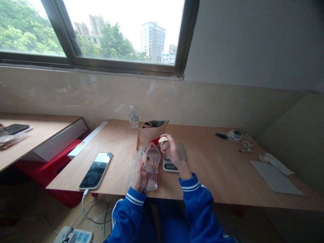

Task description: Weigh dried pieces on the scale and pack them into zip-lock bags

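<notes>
My left hand (pixel 140 177) is closed around a small clear zip bag (pixel 151 158) with brownish contents, holding it upright near the table's front edge. My right hand (pixel 171 151) is raised just right of the bag's mouth, its fingers pinched on a small pale rounded piece (pixel 163 142). Directly behind and under my right hand lies a small digital scale (pixel 177 161). Behind the bag stands an open brown paper pouch (pixel 152 132) with a dark lining.
A phone (pixel 96 169) lies screen-up at the left of the wooden table (pixel 215 165), its cable hanging off the edge. A small bottle (pixel 133 116) stands by the wall. A screwdriver (pixel 217 134), tape roll (pixel 235 134) and grey sheet (pixel 274 177) lie on the right.
</notes>
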The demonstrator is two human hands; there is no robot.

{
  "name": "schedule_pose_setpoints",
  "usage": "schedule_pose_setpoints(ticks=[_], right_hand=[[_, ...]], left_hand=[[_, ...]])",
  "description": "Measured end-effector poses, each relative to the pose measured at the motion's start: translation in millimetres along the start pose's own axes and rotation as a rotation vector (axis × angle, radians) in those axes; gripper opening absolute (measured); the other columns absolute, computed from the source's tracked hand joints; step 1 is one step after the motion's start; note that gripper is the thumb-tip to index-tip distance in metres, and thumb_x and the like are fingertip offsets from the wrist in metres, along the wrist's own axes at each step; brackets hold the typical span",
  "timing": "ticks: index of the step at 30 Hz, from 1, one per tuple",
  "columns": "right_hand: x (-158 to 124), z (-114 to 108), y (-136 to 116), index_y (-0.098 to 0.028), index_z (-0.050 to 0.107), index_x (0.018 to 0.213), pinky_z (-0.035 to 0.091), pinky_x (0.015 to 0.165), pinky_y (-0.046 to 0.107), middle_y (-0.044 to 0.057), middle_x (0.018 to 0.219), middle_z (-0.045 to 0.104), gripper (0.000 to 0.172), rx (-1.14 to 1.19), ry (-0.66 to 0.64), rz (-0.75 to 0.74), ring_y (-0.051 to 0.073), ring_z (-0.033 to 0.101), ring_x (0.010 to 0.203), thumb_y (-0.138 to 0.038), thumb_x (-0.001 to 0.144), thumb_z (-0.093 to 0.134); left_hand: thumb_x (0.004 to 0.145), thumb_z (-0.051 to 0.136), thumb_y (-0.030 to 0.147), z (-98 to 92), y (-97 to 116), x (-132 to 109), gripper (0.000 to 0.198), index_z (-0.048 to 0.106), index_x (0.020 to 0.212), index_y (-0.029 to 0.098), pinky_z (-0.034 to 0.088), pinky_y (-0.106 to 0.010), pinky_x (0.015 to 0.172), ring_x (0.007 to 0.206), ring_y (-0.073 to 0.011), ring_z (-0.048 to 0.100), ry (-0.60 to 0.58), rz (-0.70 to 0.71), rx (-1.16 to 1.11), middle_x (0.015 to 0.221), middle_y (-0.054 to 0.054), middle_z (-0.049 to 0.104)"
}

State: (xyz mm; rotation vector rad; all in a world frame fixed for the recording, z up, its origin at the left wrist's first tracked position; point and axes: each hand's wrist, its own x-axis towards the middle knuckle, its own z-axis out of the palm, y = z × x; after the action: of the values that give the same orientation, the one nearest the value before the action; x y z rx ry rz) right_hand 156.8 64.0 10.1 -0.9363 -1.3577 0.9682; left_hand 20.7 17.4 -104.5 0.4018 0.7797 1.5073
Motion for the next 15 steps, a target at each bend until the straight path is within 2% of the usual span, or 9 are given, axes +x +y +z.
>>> schedule_pose_setpoints(ticks=[3, 5, 7, 11, 15], right_hand=[[37.9, -1.0, -22.5, -0.021, 0.050, 0.114, 0.051, 0.058, 0.023, 0.004, 0.098, 0.065, 0.035, 0.093, -0.024, -0.127, 0.014, 0.063, 0.076, -0.044, 0.092, 0.037], [59.3, 1.4, -33.7, -0.021, 0.047, 0.119, 0.052, 0.071, 0.025, 0.006, 0.110, 0.063, 0.034, 0.046, -0.033, -0.261, 0.015, 0.063, 0.091, -0.041, 0.091, 0.043], [72.0, 5.2, -38.3, -0.022, 0.049, 0.118, 0.051, 0.081, 0.027, 0.005, 0.112, 0.062, 0.034, -0.080, -0.102, -0.346, 0.016, 0.061, 0.098, -0.040, 0.089, 0.049], [73.6, 10.0, -30.2, -0.021, 0.059, 0.111, 0.046, 0.091, 0.032, 0.006, 0.112, 0.064, 0.027, -0.381, -0.267, -0.420, 0.018, 0.059, 0.104, -0.036, 0.092, 0.047], [63.2, 7.8, -21.0, -0.021, 0.068, 0.098, 0.031, 0.108, 0.042, 0.008, 0.124, 0.059, 0.033, -0.594, -0.263, -0.515, 0.022, 0.051, 0.119, -0.031, 0.097, 0.037]], left_hand=[[0.077, 0.067, 0.028, 0.1, 0.5, -0.3, 0.038, 0.061, 0.113, 0.016, 0.057, -0.027, 0.068, 0.081, -0.0169, 0.067, 0.025, -0.021, -0.027, 0.102, -0.008, 0.069], [0.077, 0.066, 0.027, 0.5, 0.7, -0.5, 0.036, 0.062, 0.112, 0.016, 0.057, -0.027, 0.065, 0.079, -0.0168, 0.067, 0.041, -0.033, -0.036, 0.100, -0.008, 0.070], [0.077, 0.067, 0.026, 1.0, 0.9, -0.9, 0.036, 0.062, 0.111, 0.016, 0.057, -0.027, 0.064, 0.077, -0.0168, 0.068, 0.056, -0.039, -0.041, 0.098, -0.008, 0.070], [0.078, 0.066, 0.028, 1.2, 0.5, -1.6, 0.036, 0.062, 0.112, 0.018, 0.057, -0.029, 0.071, 0.081, -0.0171, 0.067, 0.053, -0.033, -0.044, 0.100, -0.007, 0.070], [0.080, 0.064, 0.027, -0.7, -0.9, -0.2, 0.033, 0.062, 0.112, 0.017, 0.055, -0.027, 0.071, 0.085, -0.0182, 0.066, 0.067, -0.032, -0.027, 0.105, -0.009, 0.069]])
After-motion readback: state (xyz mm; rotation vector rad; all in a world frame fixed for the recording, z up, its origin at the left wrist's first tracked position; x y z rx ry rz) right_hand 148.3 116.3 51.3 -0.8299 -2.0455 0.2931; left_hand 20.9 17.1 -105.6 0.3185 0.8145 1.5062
